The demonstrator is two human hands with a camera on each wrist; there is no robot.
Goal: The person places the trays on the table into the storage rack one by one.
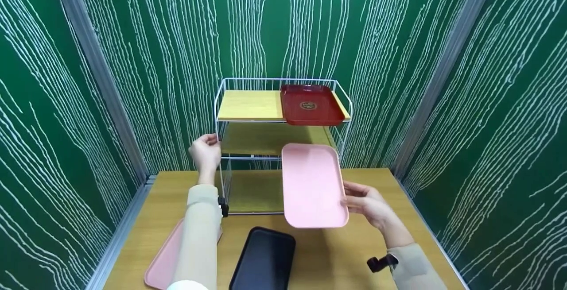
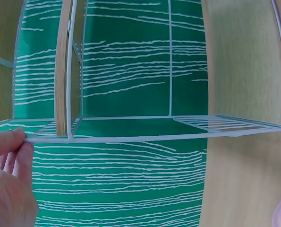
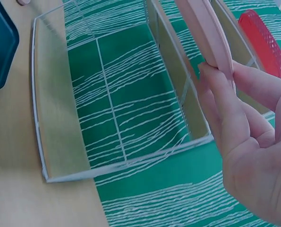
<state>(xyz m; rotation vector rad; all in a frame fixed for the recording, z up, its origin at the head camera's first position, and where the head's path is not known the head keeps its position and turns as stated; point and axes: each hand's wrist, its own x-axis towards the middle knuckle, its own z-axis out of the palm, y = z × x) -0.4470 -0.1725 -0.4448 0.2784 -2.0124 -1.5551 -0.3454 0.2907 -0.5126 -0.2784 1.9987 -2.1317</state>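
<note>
My right hand (image 1: 370,203) grips a pink tray (image 1: 313,186) by its right long edge, thumb on the near face. The tray is held up in front of the rack's lower levels, tilted toward the head camera. In the right wrist view this pink tray (image 3: 208,35) shows edge-on between thumb and fingers. My left hand (image 1: 206,152) pinches the left front upright of a white wire rack (image 1: 252,158) with wooden shelves. The left wrist view shows thumb and fingertips of the left hand (image 2: 12,175) around that thin wire. A dark red tray (image 1: 312,104) lies on the right of the top shelf.
A black tray (image 1: 265,259) lies on the wooden table (image 1: 354,245) before the rack. Another pink tray (image 1: 166,254) lies at left, partly hidden under my left forearm. Green walls with white lines (image 1: 177,37) enclose the table at the back and sides.
</note>
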